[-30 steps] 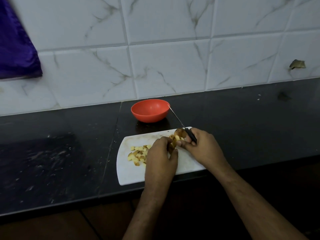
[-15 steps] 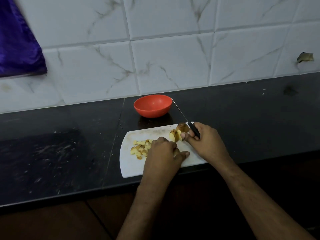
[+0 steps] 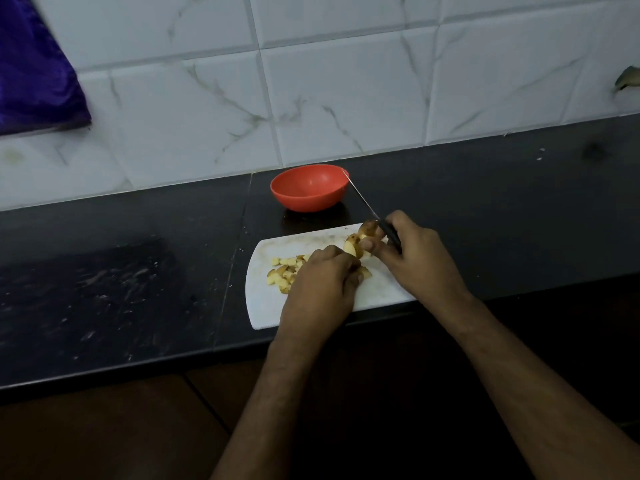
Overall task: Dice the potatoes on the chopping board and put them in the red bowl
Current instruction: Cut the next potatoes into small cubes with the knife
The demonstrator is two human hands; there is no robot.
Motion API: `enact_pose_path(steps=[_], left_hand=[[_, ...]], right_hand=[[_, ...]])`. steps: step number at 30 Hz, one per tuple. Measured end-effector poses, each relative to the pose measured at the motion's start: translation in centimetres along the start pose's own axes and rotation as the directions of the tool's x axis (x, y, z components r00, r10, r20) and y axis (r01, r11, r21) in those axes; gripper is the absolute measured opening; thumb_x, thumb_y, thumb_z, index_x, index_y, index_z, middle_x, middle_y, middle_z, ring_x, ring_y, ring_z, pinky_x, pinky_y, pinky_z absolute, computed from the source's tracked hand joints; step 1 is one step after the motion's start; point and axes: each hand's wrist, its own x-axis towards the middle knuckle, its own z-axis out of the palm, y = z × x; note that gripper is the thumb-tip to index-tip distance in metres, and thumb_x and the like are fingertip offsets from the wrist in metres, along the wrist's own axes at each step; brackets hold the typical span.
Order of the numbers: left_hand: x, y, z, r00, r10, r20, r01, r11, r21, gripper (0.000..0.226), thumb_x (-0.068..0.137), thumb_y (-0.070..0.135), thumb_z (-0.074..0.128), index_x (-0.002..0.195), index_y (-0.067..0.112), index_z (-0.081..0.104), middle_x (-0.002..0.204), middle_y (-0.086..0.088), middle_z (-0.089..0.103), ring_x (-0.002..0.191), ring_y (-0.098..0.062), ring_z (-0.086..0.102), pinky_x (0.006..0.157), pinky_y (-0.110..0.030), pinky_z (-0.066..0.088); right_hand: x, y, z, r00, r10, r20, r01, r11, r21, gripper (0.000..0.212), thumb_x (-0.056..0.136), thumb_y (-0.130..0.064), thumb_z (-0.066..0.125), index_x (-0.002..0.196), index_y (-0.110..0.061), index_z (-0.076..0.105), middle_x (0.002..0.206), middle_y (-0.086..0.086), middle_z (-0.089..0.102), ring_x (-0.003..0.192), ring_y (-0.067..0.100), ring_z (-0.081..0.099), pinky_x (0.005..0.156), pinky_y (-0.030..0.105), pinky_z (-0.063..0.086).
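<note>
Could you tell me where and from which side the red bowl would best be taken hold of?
Probably by its rim, from the near left. The red bowl stands upright and open, apparently empty, so fingers can hook over the edge. The knife blade points past its right side, so that side looks less safe.

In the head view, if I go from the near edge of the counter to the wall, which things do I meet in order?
White chopping board → left hand → diced potato pile → red bowl → tiled wall.
</note>
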Motion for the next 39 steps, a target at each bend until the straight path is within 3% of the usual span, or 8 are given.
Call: enact_pose_path(steps=[4, 8, 16, 23, 26, 30, 35, 39], left_hand=[[-0.1, -0.4, 0.1, 0.999, 0.015, -0.030, -0.016, 0.999, -0.029, 0.022, 0.098, 0.032, 0.060, 0.114, 0.022, 0.070, 0.107, 0.007, 0.062, 0.097, -0.009, 0.052, 0.087, -0.033, 0.049], [-0.2, -0.3, 0.3, 0.998, 0.056, -0.039, -0.054, 0.998, 0.044, 0.020, 0.101, 0.032, 0.053, 0.114, 0.023, 0.066, 0.108, 0.005, 0.063, 0.098, -0.011, 0.052, 0.086, -0.035, 0.048], [-0.5, -0.2, 0.1, 0.997, 0.047, -0.055, -0.045, 0.998, 0.040, 0.021, 0.099, 0.035, 0.057, 0.114, 0.027, 0.068, 0.107, 0.010, 0.063, 0.098, -0.008, 0.052, 0.087, -0.035, 0.050], [-0.5, -0.5, 0.1, 0.999, 0.034, -0.017, -0.034, 0.999, 0.000, 0.025, 0.096, 0.031, 0.060, 0.120, 0.028, 0.066, 0.111, 0.012, 0.061, 0.101, -0.006, 0.052, 0.090, -0.036, 0.050], [-0.3, -0.6, 0.1, 1.000, -0.011, -0.023, 0.010, 0.999, -0.034, 0.023, 0.095, 0.033, 0.063, 0.117, 0.029, 0.068, 0.108, 0.013, 0.061, 0.097, -0.005, 0.052, 0.090, -0.036, 0.051], [0.0, -0.7, 0.2, 0.998, -0.058, -0.016, 0.057, 0.996, -0.067, 0.024, 0.093, 0.036, 0.067, 0.116, 0.031, 0.071, 0.106, 0.014, 0.063, 0.096, -0.005, 0.053, 0.091, -0.038, 0.052], [0.1, -0.7, 0.5, 0.998, -0.047, -0.033, 0.046, 0.998, -0.043, 0.025, 0.093, 0.036, 0.067, 0.116, 0.029, 0.072, 0.106, 0.012, 0.065, 0.096, -0.007, 0.055, 0.089, -0.039, 0.053], [0.1, -0.6, 0.4, 0.999, -0.039, -0.033, 0.038, 0.999, -0.033, 0.026, 0.094, 0.037, 0.066, 0.117, 0.028, 0.072, 0.106, 0.010, 0.066, 0.096, -0.007, 0.054, 0.090, -0.038, 0.052]], right_hand=[[-2.4, -1.4, -1.1, 0.999, -0.028, 0.036, 0.030, 0.999, -0.036, 0.032, 0.101, -0.048, 0.043, 0.121, -0.024, 0.045, 0.083, -0.020, 0.056, 0.070, 0.000, 0.057, 0.057, 0.019, 0.046], [-4.6, -2.1, -2.8, 0.987, 0.045, 0.154, -0.038, 0.998, -0.048, 0.023, 0.102, -0.047, 0.041, 0.116, -0.032, 0.052, 0.077, -0.008, 0.064, 0.071, 0.006, 0.063, 0.066, 0.035, 0.056], [-6.6, -3.7, -3.4, 0.933, 0.201, 0.299, -0.134, 0.964, -0.230, 0.015, 0.105, -0.034, 0.037, 0.111, -0.028, 0.049, 0.068, -0.004, 0.058, 0.053, 0.005, 0.053, 0.048, 0.021, 0.039], [-6.9, -5.4, -3.9, 0.908, 0.286, 0.306, -0.143, 0.899, -0.414, 0.030, 0.105, -0.038, 0.032, 0.087, -0.021, 0.049, 0.073, -0.002, 0.057, 0.058, 0.010, 0.056, 0.054, 0.027, 0.041], [-6.4, -5.9, -3.9, 0.900, 0.307, 0.309, -0.124, 0.861, -0.494, 0.038, 0.105, -0.040, 0.030, 0.072, -0.025, 0.040, 0.073, -0.002, 0.055, 0.062, 0.010, 0.054, 0.052, 0.025, 0.035], [-5.7, -7.1, -4.1, 0.878, 0.344, 0.334, -0.108, 0.821, -0.561, 0.040, 0.106, -0.038, 0.029, 0.068, -0.025, 0.033, 0.073, -0.004, 0.048, 0.062, 0.008, 0.046, 0.050, 0.021, 0.028], [-6.3, -7.4, -3.4, 0.899, 0.321, 0.297, -0.075, 0.783, -0.618, 0.030, 0.106, -0.038, 0.030, 0.086, -0.021, 0.044, 0.070, -0.005, 0.042, 0.067, 0.016, 0.047, 0.050, 0.024, 0.027], [-5.8, -7.9, -3.1, 0.834, 0.405, 0.374, -0.090, 0.769, -0.633, 0.021, 0.104, -0.033, 0.041, 0.110, -0.016, 0.052, 0.074, -0.004, 0.039, 0.075, 0.017, 0.047, 0.049, 0.022, 0.028]])
